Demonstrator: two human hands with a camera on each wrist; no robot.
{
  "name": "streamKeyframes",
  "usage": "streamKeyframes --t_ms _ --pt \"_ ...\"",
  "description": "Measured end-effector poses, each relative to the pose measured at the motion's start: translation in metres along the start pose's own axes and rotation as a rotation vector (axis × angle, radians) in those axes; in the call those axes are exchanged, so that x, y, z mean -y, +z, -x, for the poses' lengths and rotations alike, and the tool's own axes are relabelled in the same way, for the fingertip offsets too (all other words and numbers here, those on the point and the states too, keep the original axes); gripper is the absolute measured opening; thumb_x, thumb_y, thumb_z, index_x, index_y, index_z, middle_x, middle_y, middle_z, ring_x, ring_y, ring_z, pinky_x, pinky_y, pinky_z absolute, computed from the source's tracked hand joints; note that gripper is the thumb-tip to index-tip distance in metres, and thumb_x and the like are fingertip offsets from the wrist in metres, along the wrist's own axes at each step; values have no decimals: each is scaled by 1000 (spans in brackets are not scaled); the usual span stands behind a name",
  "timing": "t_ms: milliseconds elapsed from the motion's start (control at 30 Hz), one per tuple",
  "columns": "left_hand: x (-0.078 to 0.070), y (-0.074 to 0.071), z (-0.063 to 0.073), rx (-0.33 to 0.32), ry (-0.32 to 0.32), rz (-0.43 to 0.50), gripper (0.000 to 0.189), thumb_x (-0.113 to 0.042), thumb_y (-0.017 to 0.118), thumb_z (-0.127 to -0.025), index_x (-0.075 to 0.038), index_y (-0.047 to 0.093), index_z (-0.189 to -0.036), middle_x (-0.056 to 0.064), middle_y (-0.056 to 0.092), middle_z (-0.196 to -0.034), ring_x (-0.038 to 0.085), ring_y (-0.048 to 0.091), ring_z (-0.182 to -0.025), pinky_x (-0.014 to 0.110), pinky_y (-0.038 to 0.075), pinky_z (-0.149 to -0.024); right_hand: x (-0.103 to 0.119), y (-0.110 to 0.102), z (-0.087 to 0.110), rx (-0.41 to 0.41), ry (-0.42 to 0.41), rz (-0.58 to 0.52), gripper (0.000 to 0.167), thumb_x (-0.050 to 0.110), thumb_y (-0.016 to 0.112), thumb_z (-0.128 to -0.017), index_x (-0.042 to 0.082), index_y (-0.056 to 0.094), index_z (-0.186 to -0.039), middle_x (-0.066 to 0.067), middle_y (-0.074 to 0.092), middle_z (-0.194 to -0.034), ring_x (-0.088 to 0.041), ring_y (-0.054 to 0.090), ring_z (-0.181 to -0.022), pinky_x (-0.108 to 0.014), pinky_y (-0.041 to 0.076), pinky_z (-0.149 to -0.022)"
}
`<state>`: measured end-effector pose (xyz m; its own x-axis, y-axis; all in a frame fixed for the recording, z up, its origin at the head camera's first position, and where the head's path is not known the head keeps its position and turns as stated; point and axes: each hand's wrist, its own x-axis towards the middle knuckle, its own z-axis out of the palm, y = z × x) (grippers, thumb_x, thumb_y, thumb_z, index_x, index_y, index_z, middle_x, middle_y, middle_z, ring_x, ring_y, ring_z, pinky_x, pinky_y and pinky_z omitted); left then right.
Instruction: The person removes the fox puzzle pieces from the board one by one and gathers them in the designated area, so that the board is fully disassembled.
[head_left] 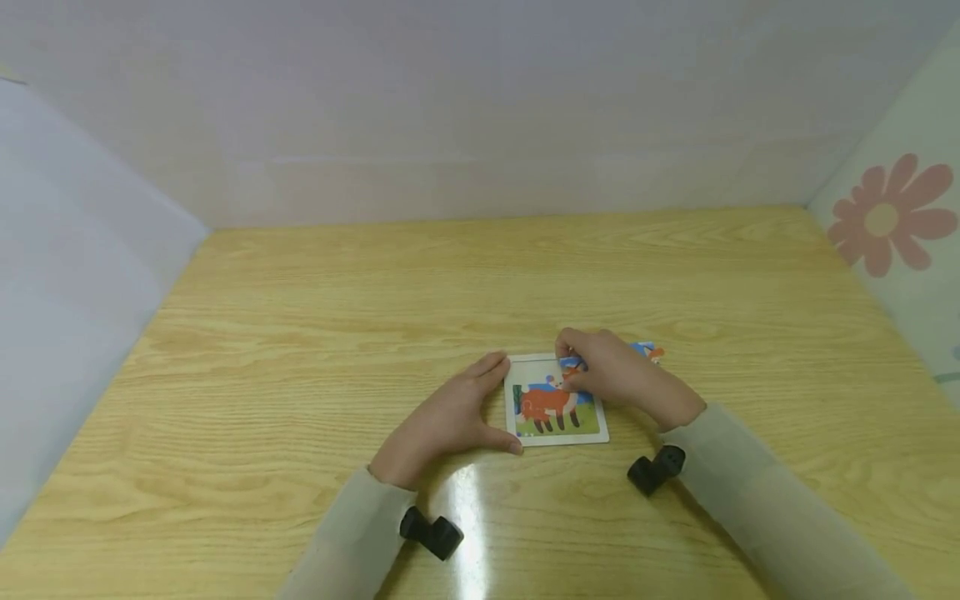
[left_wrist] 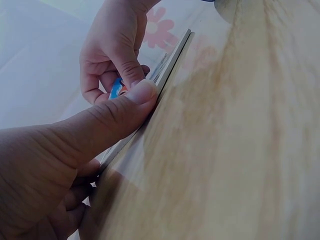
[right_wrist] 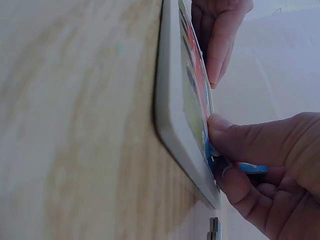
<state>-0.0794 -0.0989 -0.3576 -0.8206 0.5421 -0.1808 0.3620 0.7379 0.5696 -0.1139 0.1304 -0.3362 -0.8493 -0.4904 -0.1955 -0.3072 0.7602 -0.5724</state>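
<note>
A square picture puzzle in a white frame (head_left: pixel 562 441) lies on the table, its orange fox (head_left: pixel 546 405) standing on green ground. My left hand (head_left: pixel 448 417) grips the frame's left side, thumb at the near corner and fingers at the far one. Over the upper right part, my right hand (head_left: pixel 618 373) pinches a blue and orange puzzle piece (head_left: pixel 572 364). That piece (right_wrist: pixel 252 168) stands tilted up from the board in the right wrist view, partly hidden by fingers. Pale backing (head_left: pixel 534 370) shows at the puzzle's upper left.
Beyond the right hand lie more puzzle pieces (head_left: pixel 647 348), blue and orange, partly covered by it. Stacked edges of pieces (right_wrist: pixel 214 229) show beside the frame in the right wrist view. The wooden table (head_left: pixel 300 333) meets pale walls at the back and sides.
</note>
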Motion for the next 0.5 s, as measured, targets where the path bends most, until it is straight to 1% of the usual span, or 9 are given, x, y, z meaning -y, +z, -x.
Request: streamKeyframes --t_ms 100,300,400,500 --pt "0 0 0 0 1 3 107 -47 81 -64 -4 27 -146 6 21 -154 22 21 -140 37 26 -111 -1 0 -1 -2 -12 -2 24 10 72 -79 11 51 -91 -3 56 -80 -16 48 -65 -25 38 -57" --pt "1 1 1 2 4 0 107 -48 81 -64 -4 26 -146 6 21 -154 22 22 -139 37 26 -111 -4 1 0 1 -5 -16 23 12 72 -81 14 52 -93 -1 56 -77 -16 48 -65 -26 38 -59" --pt "1 1 0 -1 9 -4 107 -48 80 -64 -4 27 -146 6 21 -154 22 23 -139 37 26 -111 -7 2 1 -4 0 -52 19 13 69 -84 15 54 -95 -1 58 -78 -15 49 -64 -27 40 -59" --pt "0 0 0 -4 9 -6 107 -48 81 -64 -3 27 -145 6 21 -153 22 23 -139 37 27 -110 -9 3 2 -32 6 -102 14 14 64 -87 15 57 -99 -2 57 -76 -15 49 -63 -27 40 -58"
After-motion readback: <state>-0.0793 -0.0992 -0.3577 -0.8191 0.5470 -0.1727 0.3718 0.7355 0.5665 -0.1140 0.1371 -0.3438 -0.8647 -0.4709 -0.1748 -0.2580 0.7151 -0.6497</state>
